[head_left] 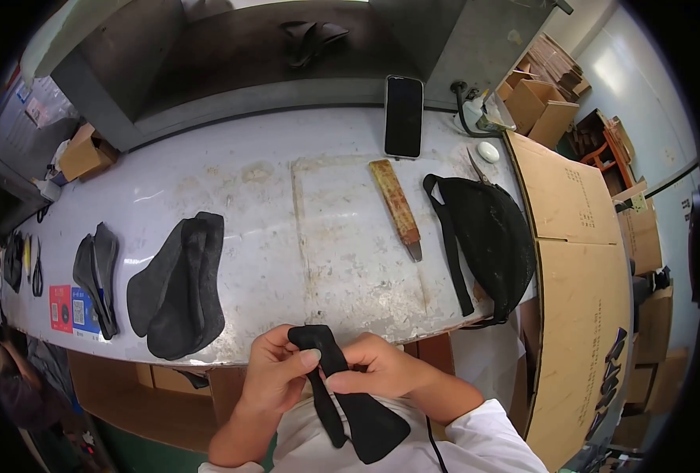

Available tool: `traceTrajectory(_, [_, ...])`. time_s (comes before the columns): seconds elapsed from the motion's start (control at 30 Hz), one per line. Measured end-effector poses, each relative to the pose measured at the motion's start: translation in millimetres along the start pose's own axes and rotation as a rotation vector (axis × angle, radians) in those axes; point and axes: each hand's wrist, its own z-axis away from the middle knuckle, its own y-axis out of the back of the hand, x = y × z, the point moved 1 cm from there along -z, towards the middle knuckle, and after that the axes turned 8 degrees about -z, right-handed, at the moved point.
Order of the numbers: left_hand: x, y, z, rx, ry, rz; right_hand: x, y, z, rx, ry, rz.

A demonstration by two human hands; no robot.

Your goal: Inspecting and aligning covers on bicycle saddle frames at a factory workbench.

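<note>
A black shoe-upper piece (369,426) hangs between my hands at the table's front edge, its wide end down and a narrow strip alongside. My left hand (275,370) pinches its upper left end between thumb and fingers. Gripping the right side of the same piece, my right hand (377,366) has its thumb laid across the front. Some fingertips are hidden behind the material. Left of my hands, several matching black pieces (180,292) lie stacked on the table (263,260). Another dark folded pair (97,276) rests farther left.
A tool with a worn, wrapped handle (395,201) lies mid-table. Right of it sit a black waist bag (496,236) and a white rounded object (488,151). A phone (404,118) leans at the grey metal housing (302,91). Cardboard (578,315) lines the right side.
</note>
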Motion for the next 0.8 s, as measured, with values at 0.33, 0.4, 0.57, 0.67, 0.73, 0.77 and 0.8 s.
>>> traceTrajectory(0.33, [2, 0, 1, 0.091, -0.048, -0.046, -1, 10, 2, -0.190, -0.069, -0.054])
traceTrajectory(0.4, [3, 0, -1, 0.070, -0.029, -0.052, -5, 15, 4, -0.193, -0.028, 0.221])
traceTrajectory(0.57, [2, -4, -6, 0.087, -0.006, 0.032, 18, -2, 11, 0.014, -0.259, -0.419])
traceTrajectory(0.67, [1, -1, -3, 0.192, -0.082, -0.068, 19, 10, 12, -0.280, -0.137, -0.079])
traceTrajectory(0.73, [4, 3, -1, 0.151, -0.062, -0.086, 15, 17, 14, -0.282, -0.148, 0.123])
traceTrajectory(0.77, [5, 4, -2, 0.107, -0.060, -0.056, 14, 19, 15, -0.247, -0.117, 0.088])
traceTrajectory(0.8, [5, 4, -3, 0.058, -0.056, -0.025, 14, 20, 16, -0.206, -0.084, 0.056])
